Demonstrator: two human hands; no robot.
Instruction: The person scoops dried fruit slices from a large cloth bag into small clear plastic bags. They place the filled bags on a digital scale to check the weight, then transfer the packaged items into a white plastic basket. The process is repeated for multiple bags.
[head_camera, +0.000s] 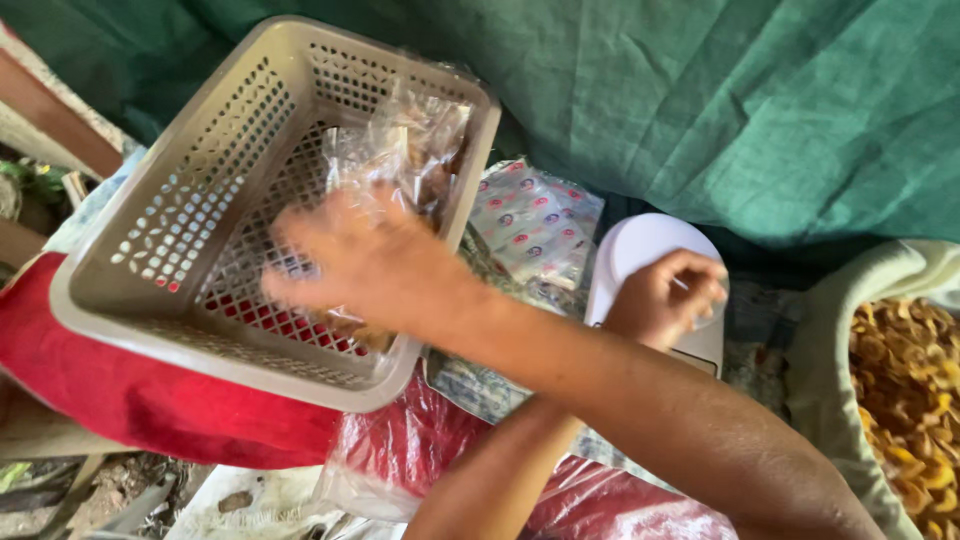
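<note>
At the far left a red cloth (130, 395) lies under a beige perforated plastic basket (175, 215), which sits tilted with its open side toward the camera. Inside the basket, against its right wall, a clear plastic packet (415, 145) of brownish snack pieces stands upright. The arms are crossed: the person's right hand (365, 255) reaches over from the lower right and hangs over the basket's inner floor, fingers spread and blurred by motion; it is just below the clear packet, and it cannot be told whether it has hold of anything. Just right of the basket a stack of small printed sachets (535, 220) in white, red and blue wrapping lies on patterned paper. Below them a clear bag with red contents (420, 450) rests beside the forearms. Further right the left hand (665, 295) is loosely curled with its fingertips resting on the top of a white kitchen scale (640, 245); it grips nothing visible. A green tarpaulin (750, 100) covers the background behind everything. At the far right edge a pale cloth sack (850, 330) stands open, filled with yellow-orange fried chips (910, 380).
</note>
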